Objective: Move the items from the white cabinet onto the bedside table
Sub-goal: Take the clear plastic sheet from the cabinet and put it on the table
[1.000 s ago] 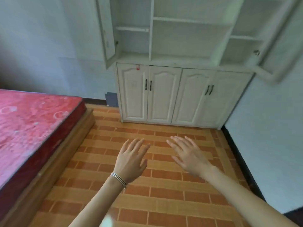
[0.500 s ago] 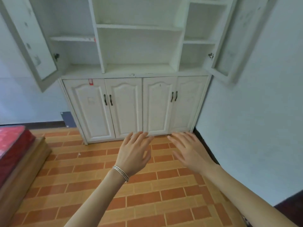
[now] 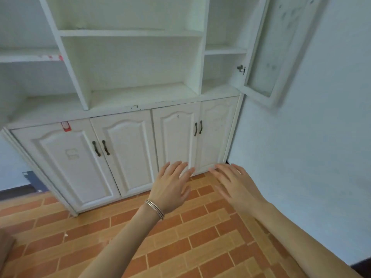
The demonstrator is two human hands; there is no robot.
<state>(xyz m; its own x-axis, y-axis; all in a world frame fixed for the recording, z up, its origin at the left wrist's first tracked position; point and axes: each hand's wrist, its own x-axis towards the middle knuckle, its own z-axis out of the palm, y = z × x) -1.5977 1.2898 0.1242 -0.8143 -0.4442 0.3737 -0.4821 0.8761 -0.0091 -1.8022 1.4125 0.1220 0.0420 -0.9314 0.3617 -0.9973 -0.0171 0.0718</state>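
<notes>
I see the tall white wooden cabinet (image 3: 128,93) directly ahead, set against the pale blue-white wall (image 3: 313,149) on its right side. The upper section consists of open shelf compartments; every compartment visible to me shows bare white board. At the upper right, a glazed white-framed cabinet door (image 3: 281,51) stands swung outward, with a small dark metal latch (image 3: 241,69) on the frame beside it. The lower section has four arched-panel white doors, all shut, arranged in two pairs, each pair carrying two dark curved metal handles (image 3: 101,148). A small red sticker (image 3: 66,125) sits at the top of the leftmost lower door.

My left hand (image 3: 170,187) is extended forward, palm down, fingers spread and holding nothing. Its fingertips overlap the bottom edge of the third lower door in my view; I cannot tell whether they touch it. A set of thin silver bangles (image 3: 154,209) circles the left wrist.

My right hand (image 3: 234,185) is also extended palm down, fingers splayed, holding nothing. It appears in front of the lower right corner of the cabinet, near the wall.

Both forearms are bare and reach over the floor of orange and tan rectangular tiles (image 3: 200,247).

The items to be moved are not visible on the shelves I can see; the lower compartments are hidden behind their closed doors. The bedside worktop is outside my view
</notes>
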